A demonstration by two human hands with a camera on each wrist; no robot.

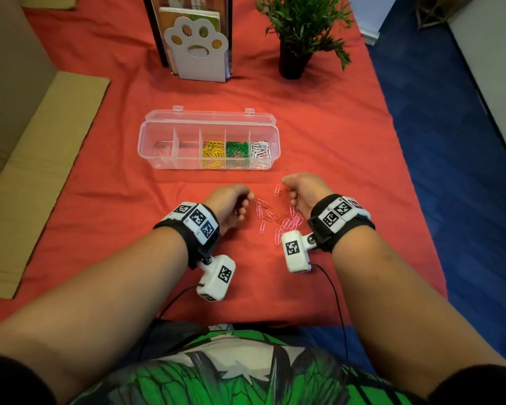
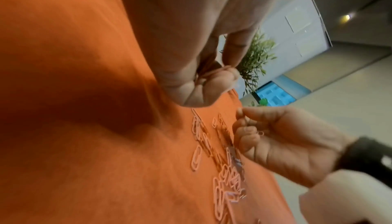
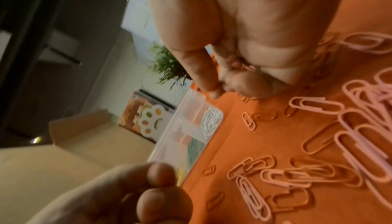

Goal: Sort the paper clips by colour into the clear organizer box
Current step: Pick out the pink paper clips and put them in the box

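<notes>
The clear organizer box [image 1: 158, 159] lies open on the red cloth, holding yellow clips [image 1: 212, 154], green clips [image 1: 237, 150] and white clips [image 1: 260, 153] in its three right compartments. Loose pink and red clips [image 1: 278, 217] are scattered just in front of it, between my hands. My left hand [image 1: 244, 206] sits left of the pile, fingers curled round a few thin reddish clips [image 2: 210, 73]. To the right of the pile, my right hand [image 1: 289, 194] pinches a thin clip between thumb and forefinger, and a pink clip [image 3: 248, 67] shows inside its curled fingers.
A white paw-shaped file holder [image 1: 197, 51] and a potted plant [image 1: 301, 30] stand behind the box. Flattened cardboard [image 1: 41, 171] lies along the left. The cloth ends at the right, where blue floor [image 1: 450, 171] begins.
</notes>
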